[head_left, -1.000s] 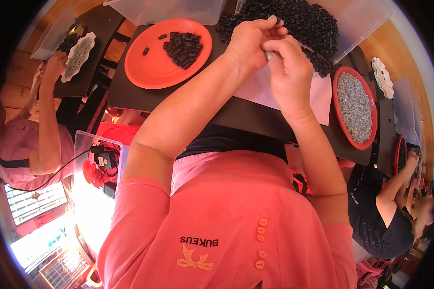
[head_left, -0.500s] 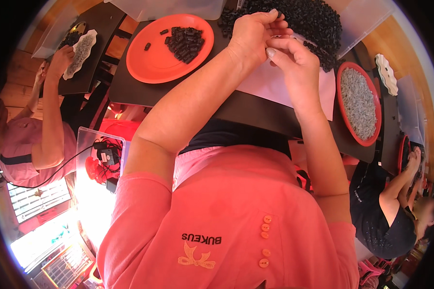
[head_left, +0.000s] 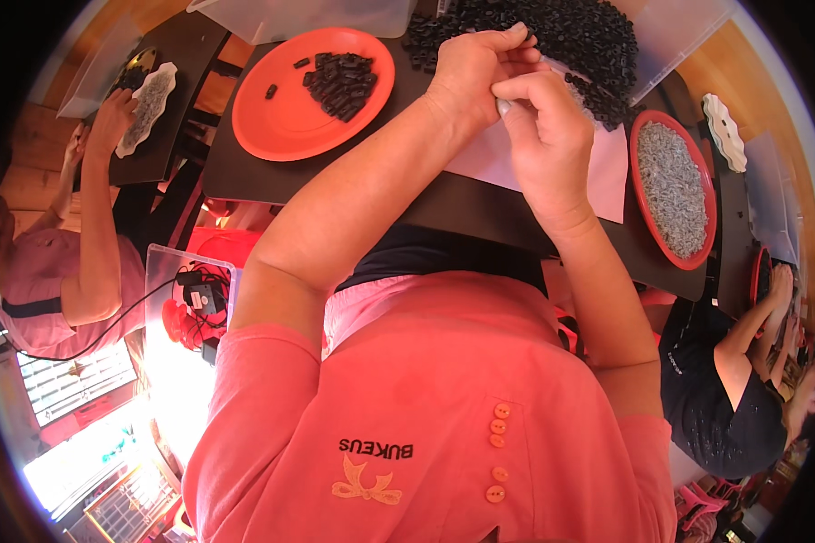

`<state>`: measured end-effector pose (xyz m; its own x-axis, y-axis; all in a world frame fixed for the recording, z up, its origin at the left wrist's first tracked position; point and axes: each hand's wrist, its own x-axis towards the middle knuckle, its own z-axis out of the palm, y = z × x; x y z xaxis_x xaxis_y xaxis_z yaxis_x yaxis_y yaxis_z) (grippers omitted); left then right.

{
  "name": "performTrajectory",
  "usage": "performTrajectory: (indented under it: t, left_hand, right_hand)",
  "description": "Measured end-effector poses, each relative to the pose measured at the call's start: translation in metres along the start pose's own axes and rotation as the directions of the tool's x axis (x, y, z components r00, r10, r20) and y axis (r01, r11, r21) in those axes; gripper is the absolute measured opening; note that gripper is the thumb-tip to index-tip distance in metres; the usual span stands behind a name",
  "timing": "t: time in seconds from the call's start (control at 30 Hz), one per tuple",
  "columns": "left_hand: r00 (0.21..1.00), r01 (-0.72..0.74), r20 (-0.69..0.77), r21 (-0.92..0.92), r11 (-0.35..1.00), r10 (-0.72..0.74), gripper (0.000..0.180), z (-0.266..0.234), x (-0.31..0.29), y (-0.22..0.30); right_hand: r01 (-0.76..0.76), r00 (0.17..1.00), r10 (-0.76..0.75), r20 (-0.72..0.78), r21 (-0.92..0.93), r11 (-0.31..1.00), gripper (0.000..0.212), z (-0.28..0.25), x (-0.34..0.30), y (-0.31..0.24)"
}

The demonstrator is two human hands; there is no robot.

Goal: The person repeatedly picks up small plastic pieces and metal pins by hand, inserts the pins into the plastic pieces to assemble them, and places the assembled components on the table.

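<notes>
My left hand (head_left: 474, 72) is curled at the front of a large pile of small black plastic pieces (head_left: 561, 32), its thumb against its fingers. Whatever sits in those fingers is too small to make out. Close beside it, the thumb and forefinger of my right hand (head_left: 552, 127) come together near the left fingers, and what they pinch is hidden. Beneath both hands lies a pale pink sheet (head_left: 489, 158) on the dark table (head_left: 426, 195). A round orange-red plate (head_left: 272, 127) to the left bears a cluster of black pieces (head_left: 341, 83).
At right stands a red-rimmed tray (head_left: 638, 195) full of small grey-silver parts (head_left: 675, 190). A white scalloped tray (head_left: 724, 131) lies beyond it. Clear plastic bins (head_left: 308, 18) stand at the back. Co-workers sit left (head_left: 72, 271) and right (head_left: 733, 389). A bin with cables (head_left: 199, 299) is below left.
My right hand has turned slightly, its fingers closing nearer to the left hand. My left hand stays nearly in place. The whole view has shifted a little.
</notes>
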<state>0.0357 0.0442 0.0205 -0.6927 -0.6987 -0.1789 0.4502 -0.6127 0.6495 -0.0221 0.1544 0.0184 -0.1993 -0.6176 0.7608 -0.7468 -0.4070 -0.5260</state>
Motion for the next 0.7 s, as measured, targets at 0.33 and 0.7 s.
performTrajectory:
  t: [0.33, 0.7]
  left_hand:
    - [0.985, -0.174, 0.053, 0.261, 0.949, 0.166, 0.017, 0.011, -0.008, -0.011]
    - [0.964, -0.259, 0.124, 0.259, 0.93, 0.234, 0.01, 0.006, 0.006, -0.023]
  right_hand:
    - [-0.493, 0.87, 0.462, 0.173, 0.301, 0.816, 0.018, -0.068, 0.057, 0.053]
    - [-0.628, 0.776, 0.551, 0.306, 0.459, 0.629, 0.01, -0.063, 0.064, 0.049]
